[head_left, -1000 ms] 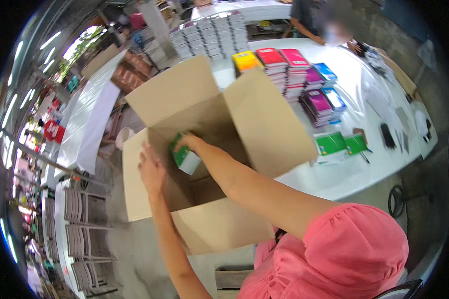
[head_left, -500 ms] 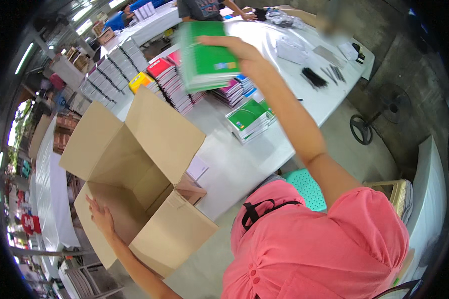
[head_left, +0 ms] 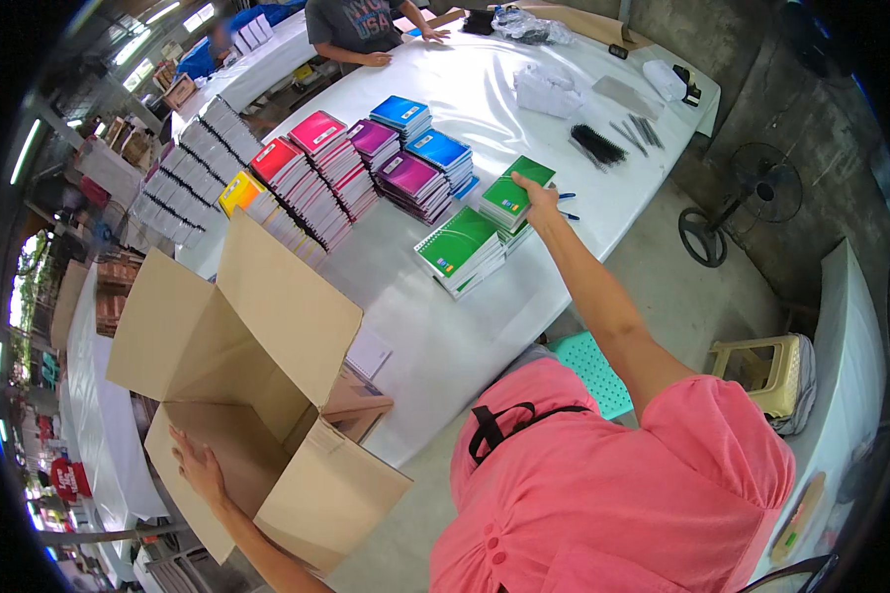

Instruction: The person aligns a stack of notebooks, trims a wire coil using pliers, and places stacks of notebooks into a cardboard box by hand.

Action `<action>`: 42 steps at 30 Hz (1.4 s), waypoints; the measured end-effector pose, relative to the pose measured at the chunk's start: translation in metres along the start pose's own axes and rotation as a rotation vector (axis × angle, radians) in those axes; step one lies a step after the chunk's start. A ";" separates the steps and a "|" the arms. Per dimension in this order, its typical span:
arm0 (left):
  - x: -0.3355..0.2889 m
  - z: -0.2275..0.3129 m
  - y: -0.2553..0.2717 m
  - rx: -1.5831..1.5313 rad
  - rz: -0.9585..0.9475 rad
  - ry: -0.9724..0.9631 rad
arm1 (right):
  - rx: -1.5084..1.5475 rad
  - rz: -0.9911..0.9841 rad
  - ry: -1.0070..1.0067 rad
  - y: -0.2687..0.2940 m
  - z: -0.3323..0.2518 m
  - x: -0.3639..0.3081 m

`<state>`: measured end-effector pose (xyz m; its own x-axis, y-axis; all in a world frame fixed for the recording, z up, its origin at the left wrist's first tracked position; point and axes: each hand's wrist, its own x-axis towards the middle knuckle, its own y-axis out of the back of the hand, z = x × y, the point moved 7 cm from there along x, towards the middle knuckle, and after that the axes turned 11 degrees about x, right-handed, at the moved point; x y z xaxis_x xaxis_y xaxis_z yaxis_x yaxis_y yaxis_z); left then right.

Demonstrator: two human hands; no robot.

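My right hand [head_left: 539, 199] grips the right side of a stack of green spiral notebooks [head_left: 505, 199], its fingers at the edge of the top cover. This stack stands on the table, up against another green notebook stack [head_left: 457, 247] nearer to me. My left hand [head_left: 200, 468] lies flat with fingers spread on the near left flap of an open cardboard box [head_left: 287, 292]. The part of the box's inside that shows is bare cardboard; its near corner is hidden by a flap.
Stacks of blue notebooks [head_left: 437, 147], purple notebooks [head_left: 410, 174] and red notebooks [head_left: 279, 158] line the white table [head_left: 415, 326]. Pens [head_left: 567, 205] lie beside the green stacks. Across the table stands another person [head_left: 361, 28]. A teal stool [head_left: 595, 371] is below the table edge.
My right hand has lowered the green notebooks from mid-air onto the table behind the nearer green stack. My left hand stays on the box flap.
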<state>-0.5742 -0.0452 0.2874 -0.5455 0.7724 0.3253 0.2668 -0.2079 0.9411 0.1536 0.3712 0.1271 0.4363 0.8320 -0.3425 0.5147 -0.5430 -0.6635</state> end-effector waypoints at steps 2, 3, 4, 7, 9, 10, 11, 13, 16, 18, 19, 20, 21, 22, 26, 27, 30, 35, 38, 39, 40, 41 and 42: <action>-0.004 -0.006 -0.001 0.014 -0.002 0.013 | -0.056 0.084 -0.003 -0.001 0.010 -0.014; -0.008 -0.012 0.000 0.026 -0.001 0.025 | -0.063 0.083 -0.020 -0.004 0.019 -0.018; -0.009 -0.015 0.002 0.028 -0.001 0.029 | -0.097 0.074 -0.028 -0.002 0.025 -0.012; 0.010 0.014 -0.003 -0.095 0.010 -0.056 | -0.207 0.112 -0.002 0.025 0.003 0.048; 0.015 0.025 -0.008 -0.102 0.027 -0.066 | -0.298 0.142 -0.018 0.042 -0.011 0.067; 0.014 0.023 -0.009 -0.101 0.025 -0.057 | -0.353 0.059 -0.078 0.040 -0.009 0.067; 0.010 0.015 -0.007 -0.122 0.018 -0.061 | -0.409 -0.031 -0.154 0.029 0.004 0.057; -0.009 -0.018 0.000 -0.104 0.001 -0.023 | -0.445 -0.096 -0.265 0.013 0.033 0.011; 0.000 -0.006 -0.004 -0.071 0.009 -0.020 | -0.542 -0.141 -0.264 0.016 0.000 0.004; 0.004 0.007 -0.005 -0.086 0.013 -0.036 | -0.645 -0.126 -0.305 0.021 -0.022 0.002; 0.003 0.006 -0.005 -0.086 0.013 -0.037 | -0.645 -0.126 -0.304 0.021 -0.032 -0.003; 0.003 0.001 -0.006 -0.074 0.030 -0.040 | -0.852 -0.160 -0.231 0.020 -0.043 -0.007; 0.001 -0.003 -0.005 -0.060 0.046 -0.042 | -1.057 -0.197 -0.155 0.017 -0.049 -0.013; 0.002 -0.001 -0.005 -0.062 0.040 -0.045 | -1.061 -0.191 -0.156 0.020 -0.052 -0.018; 0.003 -0.004 -0.006 -0.104 -0.034 -0.049 | -1.644 -0.116 0.719 -0.007 -0.092 -0.028; 0.003 -0.007 -0.004 -0.101 -0.022 -0.058 | -1.619 -0.160 0.901 -0.017 -0.095 -0.026; 0.002 0.002 0.002 -0.160 -0.021 -0.060 | -1.684 -0.207 0.563 -0.008 -0.084 0.023; 0.001 0.004 0.001 -0.118 -0.015 -0.030 | -1.315 -0.371 0.147 0.002 -0.078 0.069; 0.001 0.001 0.003 -0.118 -0.025 -0.033 | -1.354 -0.356 0.142 0.001 -0.083 0.070; 0.002 0.001 0.003 -0.126 -0.036 -0.040 | -1.336 -0.371 0.137 0.001 -0.085 0.071; 0.003 0.006 0.004 -0.129 -0.037 -0.044 | -1.319 -0.383 0.130 0.001 -0.085 0.071; 0.002 0.011 0.005 -0.113 -0.038 -0.037 | -1.320 -0.378 0.131 0.002 -0.087 0.071; 0.003 0.016 0.006 -0.096 -0.040 -0.031 | -1.365 -0.380 0.184 0.002 -0.091 0.071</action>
<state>-0.5612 -0.0344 0.2921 -0.5288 0.7993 0.2854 0.1668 -0.2318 0.9584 0.2522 0.4192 0.1620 0.1466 0.9803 -0.1325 0.8689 -0.0636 0.4909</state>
